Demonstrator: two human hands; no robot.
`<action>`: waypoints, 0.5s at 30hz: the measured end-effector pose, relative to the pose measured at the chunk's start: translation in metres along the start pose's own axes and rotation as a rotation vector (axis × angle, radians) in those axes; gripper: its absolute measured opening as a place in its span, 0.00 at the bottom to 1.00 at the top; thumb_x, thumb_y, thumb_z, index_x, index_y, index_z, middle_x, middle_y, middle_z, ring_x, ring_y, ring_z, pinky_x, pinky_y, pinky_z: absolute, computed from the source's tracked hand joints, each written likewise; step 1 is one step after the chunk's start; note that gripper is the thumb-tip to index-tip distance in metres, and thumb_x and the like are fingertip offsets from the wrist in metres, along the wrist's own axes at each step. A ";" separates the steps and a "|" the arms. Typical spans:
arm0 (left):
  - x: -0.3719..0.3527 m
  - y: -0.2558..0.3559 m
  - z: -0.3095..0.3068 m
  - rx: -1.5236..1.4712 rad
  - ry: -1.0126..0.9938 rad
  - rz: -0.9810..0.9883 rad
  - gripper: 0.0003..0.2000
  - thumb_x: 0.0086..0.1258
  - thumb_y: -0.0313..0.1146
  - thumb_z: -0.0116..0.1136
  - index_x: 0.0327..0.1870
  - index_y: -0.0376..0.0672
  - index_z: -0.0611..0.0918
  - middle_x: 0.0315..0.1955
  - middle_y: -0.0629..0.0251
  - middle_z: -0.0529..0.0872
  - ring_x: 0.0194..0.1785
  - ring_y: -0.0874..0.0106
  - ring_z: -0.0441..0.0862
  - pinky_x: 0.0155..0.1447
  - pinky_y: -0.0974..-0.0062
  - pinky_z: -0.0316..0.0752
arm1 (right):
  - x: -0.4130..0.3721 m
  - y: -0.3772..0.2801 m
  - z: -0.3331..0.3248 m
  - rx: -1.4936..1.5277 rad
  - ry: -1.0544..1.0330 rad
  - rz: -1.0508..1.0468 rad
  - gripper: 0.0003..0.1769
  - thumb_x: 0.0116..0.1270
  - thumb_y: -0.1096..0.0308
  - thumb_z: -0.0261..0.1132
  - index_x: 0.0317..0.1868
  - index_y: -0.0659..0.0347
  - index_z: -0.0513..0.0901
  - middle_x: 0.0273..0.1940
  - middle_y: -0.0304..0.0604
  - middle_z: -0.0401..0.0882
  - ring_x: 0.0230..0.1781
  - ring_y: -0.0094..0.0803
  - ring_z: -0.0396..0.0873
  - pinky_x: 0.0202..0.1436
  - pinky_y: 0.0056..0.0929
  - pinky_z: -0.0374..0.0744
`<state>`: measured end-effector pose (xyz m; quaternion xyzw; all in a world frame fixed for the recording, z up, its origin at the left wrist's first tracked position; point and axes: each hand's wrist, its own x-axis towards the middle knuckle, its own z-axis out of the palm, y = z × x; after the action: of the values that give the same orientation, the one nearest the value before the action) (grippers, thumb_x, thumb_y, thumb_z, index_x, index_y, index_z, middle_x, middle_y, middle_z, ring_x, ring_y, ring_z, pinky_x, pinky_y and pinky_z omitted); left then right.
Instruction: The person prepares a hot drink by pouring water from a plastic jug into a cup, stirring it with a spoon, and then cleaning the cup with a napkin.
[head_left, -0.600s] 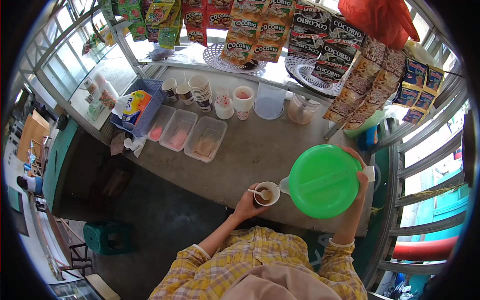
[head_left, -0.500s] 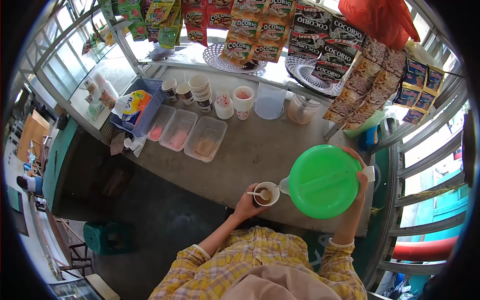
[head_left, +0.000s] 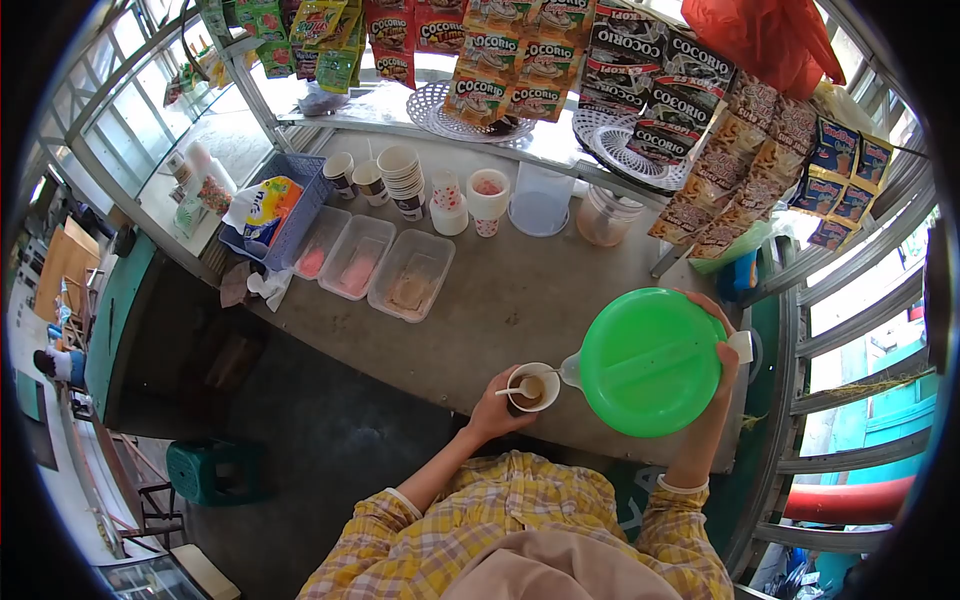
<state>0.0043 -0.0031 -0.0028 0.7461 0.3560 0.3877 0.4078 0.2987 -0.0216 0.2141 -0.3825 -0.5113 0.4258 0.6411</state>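
Left of the round green plastic pitcher (head_left: 650, 362) is the white-rimmed paper cup (head_left: 533, 387), curled in the left hand (head_left: 500, 408) – the right hand (head_left: 722, 345) grips the pitcher's far side, partly hidden.

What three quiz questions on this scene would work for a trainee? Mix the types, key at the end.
1. Multiple choice: what does the person's left hand hold?
A) a clear plastic tub
B) a paper cup with a spoon in it
C) a red plastic bag

2. True or false: the person's right hand is on the pitcher with the green lid.

3. Count: how many rectangular clear tubs stand in a row beside the blue basket?

Key: 1 B; 2 true; 3 three.
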 end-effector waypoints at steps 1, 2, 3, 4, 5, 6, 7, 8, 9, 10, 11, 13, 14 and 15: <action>0.000 -0.001 0.001 -0.011 0.012 -0.015 0.41 0.45 0.36 0.74 0.63 0.39 0.67 0.56 0.54 0.75 0.59 0.57 0.74 0.63 0.63 0.69 | 0.000 0.000 0.000 -0.001 0.000 -0.003 0.43 0.57 0.44 0.61 0.60 0.75 0.70 0.57 0.59 0.74 0.55 0.43 0.78 0.59 0.39 0.77; -0.001 -0.002 0.001 -0.021 0.023 -0.030 0.41 0.45 0.36 0.74 0.63 0.39 0.67 0.56 0.54 0.75 0.59 0.57 0.74 0.63 0.63 0.69 | 0.000 0.000 -0.001 -0.002 0.001 -0.006 0.42 0.57 0.44 0.61 0.60 0.75 0.70 0.57 0.59 0.74 0.55 0.43 0.78 0.59 0.39 0.77; -0.001 -0.002 0.001 -0.026 0.014 -0.037 0.41 0.45 0.36 0.74 0.64 0.39 0.67 0.56 0.54 0.75 0.59 0.57 0.74 0.63 0.64 0.69 | 0.000 0.000 -0.001 0.003 0.004 -0.006 0.42 0.57 0.44 0.61 0.60 0.75 0.70 0.57 0.60 0.74 0.55 0.43 0.78 0.59 0.39 0.77; -0.001 -0.002 0.001 -0.031 0.006 -0.044 0.41 0.45 0.36 0.74 0.64 0.39 0.66 0.57 0.55 0.75 0.59 0.57 0.74 0.63 0.64 0.69 | -0.001 0.000 0.000 0.009 0.006 -0.006 0.42 0.57 0.44 0.61 0.60 0.75 0.70 0.57 0.60 0.74 0.55 0.43 0.78 0.59 0.39 0.77; 0.000 -0.002 0.000 -0.035 -0.003 -0.051 0.42 0.45 0.36 0.74 0.64 0.39 0.66 0.57 0.55 0.74 0.59 0.57 0.74 0.63 0.64 0.69 | -0.001 0.000 0.000 0.014 0.008 -0.006 0.42 0.57 0.45 0.61 0.60 0.75 0.70 0.57 0.60 0.74 0.55 0.43 0.78 0.58 0.39 0.77; 0.000 0.000 -0.001 -0.021 -0.007 -0.016 0.42 0.45 0.36 0.74 0.64 0.39 0.66 0.57 0.55 0.74 0.59 0.57 0.74 0.63 0.64 0.69 | -0.001 0.000 0.000 0.008 0.027 0.016 0.43 0.54 0.44 0.61 0.59 0.75 0.70 0.58 0.60 0.74 0.55 0.44 0.77 0.59 0.38 0.76; 0.001 0.002 -0.003 -0.008 -0.011 0.018 0.42 0.45 0.36 0.74 0.65 0.39 0.66 0.57 0.55 0.74 0.59 0.57 0.74 0.63 0.64 0.69 | -0.002 0.000 0.001 0.002 0.046 0.039 0.44 0.52 0.43 0.61 0.59 0.75 0.71 0.59 0.60 0.73 0.56 0.44 0.77 0.60 0.38 0.75; 0.002 0.003 -0.004 0.005 -0.015 0.053 0.42 0.45 0.36 0.73 0.65 0.39 0.65 0.58 0.54 0.74 0.59 0.57 0.73 0.63 0.64 0.69 | -0.002 -0.001 0.001 -0.005 0.065 0.061 0.46 0.50 0.43 0.61 0.59 0.75 0.72 0.59 0.61 0.72 0.56 0.44 0.77 0.61 0.38 0.74; 0.002 0.004 -0.005 0.016 -0.020 0.060 0.42 0.46 0.36 0.73 0.65 0.39 0.65 0.58 0.54 0.73 0.59 0.57 0.73 0.63 0.64 0.69 | -0.002 0.000 0.001 0.003 0.045 0.038 0.44 0.52 0.44 0.61 0.59 0.75 0.71 0.59 0.61 0.73 0.56 0.44 0.77 0.60 0.38 0.75; 0.001 0.004 -0.007 0.027 -0.024 0.066 0.42 0.46 0.36 0.73 0.65 0.39 0.65 0.58 0.54 0.73 0.59 0.57 0.73 0.63 0.64 0.69 | -0.001 0.000 0.001 0.012 0.024 0.014 0.43 0.54 0.44 0.61 0.59 0.75 0.70 0.58 0.60 0.74 0.55 0.44 0.77 0.59 0.39 0.76; 0.001 0.005 -0.008 0.038 -0.029 0.073 0.42 0.46 0.35 0.73 0.65 0.39 0.65 0.58 0.54 0.73 0.59 0.57 0.73 0.63 0.64 0.69 | 0.000 0.000 0.001 0.021 0.004 -0.010 0.42 0.57 0.45 0.60 0.60 0.75 0.70 0.57 0.60 0.74 0.55 0.44 0.78 0.58 0.39 0.77; -0.001 -0.001 -0.005 0.044 -0.022 0.058 0.42 0.46 0.36 0.73 0.65 0.39 0.65 0.58 0.54 0.73 0.59 0.56 0.73 0.63 0.64 0.69 | -0.001 0.001 0.001 0.026 0.004 -0.012 0.41 0.57 0.46 0.60 0.60 0.75 0.70 0.57 0.60 0.74 0.55 0.44 0.78 0.59 0.39 0.77; -0.002 -0.003 -0.003 0.047 -0.019 0.050 0.42 0.46 0.36 0.73 0.65 0.39 0.65 0.58 0.54 0.73 0.59 0.56 0.73 0.62 0.64 0.69 | -0.001 0.002 0.001 0.028 0.003 -0.012 0.41 0.57 0.46 0.60 0.60 0.75 0.70 0.57 0.60 0.74 0.55 0.44 0.78 0.59 0.39 0.77; -0.003 -0.003 -0.003 0.040 -0.011 0.037 0.42 0.46 0.36 0.73 0.65 0.39 0.65 0.58 0.54 0.73 0.59 0.56 0.73 0.62 0.64 0.69 | -0.001 0.002 0.001 0.027 0.002 -0.011 0.41 0.57 0.46 0.60 0.60 0.75 0.70 0.57 0.60 0.74 0.55 0.44 0.78 0.59 0.39 0.77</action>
<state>0.0001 -0.0032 -0.0056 0.7627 0.3475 0.3840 0.3875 0.2974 -0.0219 0.2123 -0.3711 -0.5071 0.4289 0.6490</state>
